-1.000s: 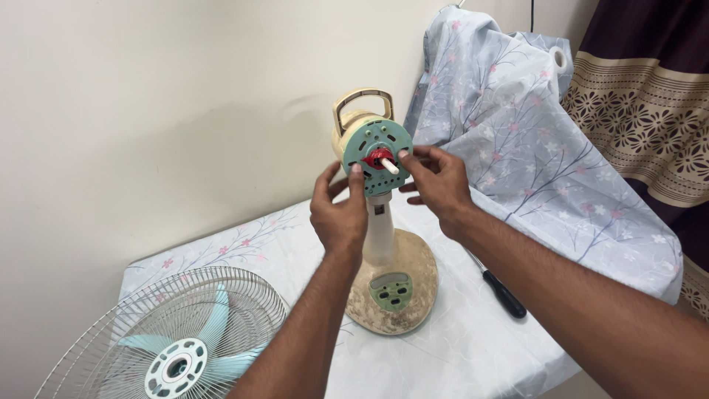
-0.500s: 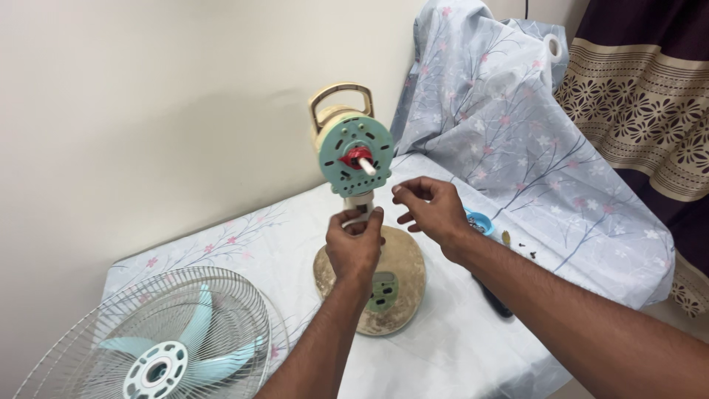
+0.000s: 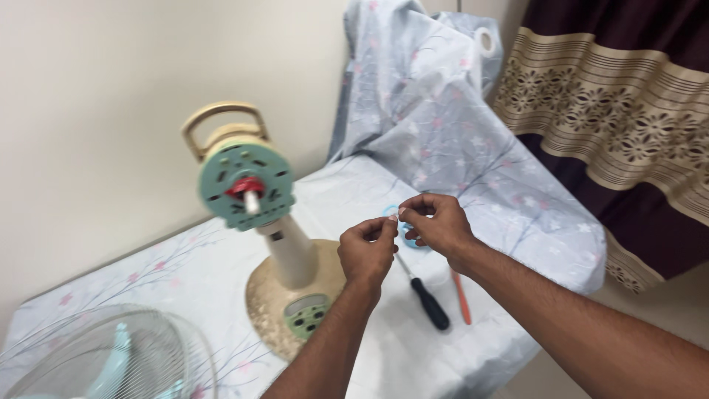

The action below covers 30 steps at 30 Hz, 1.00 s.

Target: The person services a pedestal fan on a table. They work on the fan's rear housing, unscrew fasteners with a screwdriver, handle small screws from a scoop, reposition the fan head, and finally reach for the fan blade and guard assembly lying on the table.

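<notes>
Cream fan stand (image 3: 284,251) sits apart on the desk (image 3: 384,362); left hand (image 3: 367,255) and right hand (image 3: 436,223) pinch one tiny pale part (image 3: 394,215) between them.

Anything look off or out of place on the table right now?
The fan stand has no blades or guard: its motor shaft is bare. The wire guard with the blades lies beside it, lower left.

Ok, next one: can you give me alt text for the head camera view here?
Two bare hands, left hand and right hand, pinch something tiny between their fingertips above a cloth-covered table. To their left stands a stripped fan stand with its motor housing bare; a black-handled screwdriver and the fan guard lie nearby.
</notes>
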### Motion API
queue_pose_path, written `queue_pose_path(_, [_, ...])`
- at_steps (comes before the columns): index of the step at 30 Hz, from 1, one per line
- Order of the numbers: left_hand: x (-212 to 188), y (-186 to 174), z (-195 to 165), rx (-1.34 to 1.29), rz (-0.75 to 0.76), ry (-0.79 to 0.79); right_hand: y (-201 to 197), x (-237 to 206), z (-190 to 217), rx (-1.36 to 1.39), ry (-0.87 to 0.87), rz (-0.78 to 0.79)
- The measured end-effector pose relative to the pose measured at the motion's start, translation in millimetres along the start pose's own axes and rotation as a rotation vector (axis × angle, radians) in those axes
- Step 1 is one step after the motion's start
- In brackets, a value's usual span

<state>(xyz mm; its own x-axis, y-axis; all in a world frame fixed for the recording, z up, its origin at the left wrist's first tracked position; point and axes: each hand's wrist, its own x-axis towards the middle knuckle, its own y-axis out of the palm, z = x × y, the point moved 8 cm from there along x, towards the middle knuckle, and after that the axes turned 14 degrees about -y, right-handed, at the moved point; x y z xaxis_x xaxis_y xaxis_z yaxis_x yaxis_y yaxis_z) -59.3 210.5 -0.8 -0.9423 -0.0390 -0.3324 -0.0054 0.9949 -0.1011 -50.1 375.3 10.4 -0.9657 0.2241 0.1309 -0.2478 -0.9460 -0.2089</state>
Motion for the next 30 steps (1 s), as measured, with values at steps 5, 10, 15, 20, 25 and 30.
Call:
queue_pose_path(5, [3.1, 68.3, 1.5, 0.115, 0.047, -0.024, -65.2, 7.0, -27.2, -0.041, 0.058, -0.052])
queue_pose_path(10, [5.6, 130.1, 8.8, 0.150, 0.098, -0.040, -121.0, 12.1, -52.9, -0.073, 0.088, -0.078])
queue_pose_path(15, [13.3, 174.2, 24.5, 0.189, 0.112, -0.081, -155.3, 19.4, -78.8, -0.105, 0.134, -0.057])
queue_pose_path(20, [25.5, 194.3, 38.5, 0.277, 0.050, -0.049, -169.9, 26.6, -102.3, -0.150, 0.162, -0.009])
queue_pose_path(25, [43.2, 207.1, 62.8, 0.389, 0.020, -0.076, -175.4, 35.1, -133.7, -0.253, 0.161, 0.072])
queue_pose_path(30, [58.2, 217.7, 86.9, 0.450, 0.008, -0.092, -176.7, 46.0, -168.0, -0.355, 0.105, 0.170])
